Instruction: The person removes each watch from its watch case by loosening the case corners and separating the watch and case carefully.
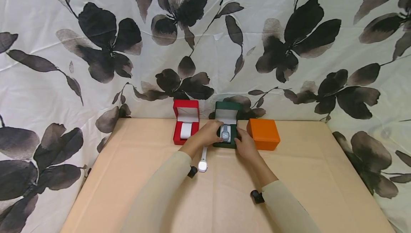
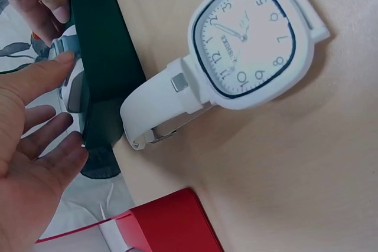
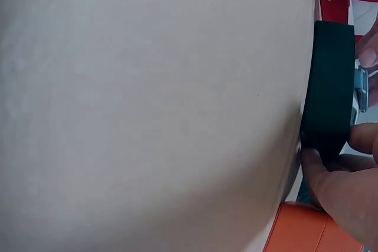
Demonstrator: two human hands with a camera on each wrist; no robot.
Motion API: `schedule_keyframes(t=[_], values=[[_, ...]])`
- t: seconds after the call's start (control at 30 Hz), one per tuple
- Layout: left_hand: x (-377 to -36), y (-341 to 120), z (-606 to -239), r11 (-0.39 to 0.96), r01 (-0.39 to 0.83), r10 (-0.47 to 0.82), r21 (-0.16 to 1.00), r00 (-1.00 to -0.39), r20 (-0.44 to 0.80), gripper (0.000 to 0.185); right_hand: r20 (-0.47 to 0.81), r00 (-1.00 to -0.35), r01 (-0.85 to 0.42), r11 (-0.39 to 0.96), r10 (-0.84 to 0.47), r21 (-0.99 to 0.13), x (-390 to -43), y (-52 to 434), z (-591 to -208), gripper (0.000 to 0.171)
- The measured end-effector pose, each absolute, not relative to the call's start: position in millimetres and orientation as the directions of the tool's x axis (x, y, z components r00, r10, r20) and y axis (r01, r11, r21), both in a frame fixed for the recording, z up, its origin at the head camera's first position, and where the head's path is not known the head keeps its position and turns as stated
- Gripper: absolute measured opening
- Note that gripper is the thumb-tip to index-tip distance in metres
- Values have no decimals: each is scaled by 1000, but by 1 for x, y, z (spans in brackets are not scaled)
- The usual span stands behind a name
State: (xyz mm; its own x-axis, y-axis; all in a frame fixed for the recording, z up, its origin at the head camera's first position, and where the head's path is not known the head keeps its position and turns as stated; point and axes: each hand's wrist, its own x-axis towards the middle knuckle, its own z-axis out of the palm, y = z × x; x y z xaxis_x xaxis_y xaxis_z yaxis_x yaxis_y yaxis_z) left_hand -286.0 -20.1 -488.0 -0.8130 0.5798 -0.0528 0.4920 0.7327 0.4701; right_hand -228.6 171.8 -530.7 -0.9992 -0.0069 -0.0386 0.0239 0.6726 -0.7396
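Observation:
A dark green watch box (image 1: 226,145) stands with its lid raised, and a pale blue-grey watch (image 1: 226,134) sits on the white cushion inside it. My left hand (image 1: 209,133) reaches in from the left side; its thumb (image 2: 58,68) lies over the watch while the other fingers stay loosely extended. At the box's right side, my right hand (image 1: 248,145) holds the front corner, thumb and fingers around it. A white watch (image 2: 245,42) with a squarish dial lies on the table in front, its strap end close by the green box.
To the left stands an opened red watch box (image 1: 177,133) with a white cushion. An orange box (image 1: 264,135), closed, is just right of my right hand. The tan table (image 1: 305,176) meets a floral cloth (image 1: 231,47) behind the boxes.

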Motion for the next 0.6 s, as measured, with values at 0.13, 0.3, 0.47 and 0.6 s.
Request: schedule_keyframes(t=[0.13,0.3,0.47,0.6], values=[[-287,-20,-488,742,492,577,455,-814,-61,68,-39,-999,19,688,-14,-725,-230,172,-532,58],[-288,-18,-488,759,508,582,408,-810,-73,68,-44,-999,21,690,-16,-723,-231,171,-532,58],[-289,-17,-488,774,515,581,369,-809,-90,68,-32,-999,14,690,-13,-724,-230,171,-531,58],[-289,-16,-489,782,505,571,366,-815,-96,67,-35,-999,17,690,-12,-724,-230,170,-531,58]])
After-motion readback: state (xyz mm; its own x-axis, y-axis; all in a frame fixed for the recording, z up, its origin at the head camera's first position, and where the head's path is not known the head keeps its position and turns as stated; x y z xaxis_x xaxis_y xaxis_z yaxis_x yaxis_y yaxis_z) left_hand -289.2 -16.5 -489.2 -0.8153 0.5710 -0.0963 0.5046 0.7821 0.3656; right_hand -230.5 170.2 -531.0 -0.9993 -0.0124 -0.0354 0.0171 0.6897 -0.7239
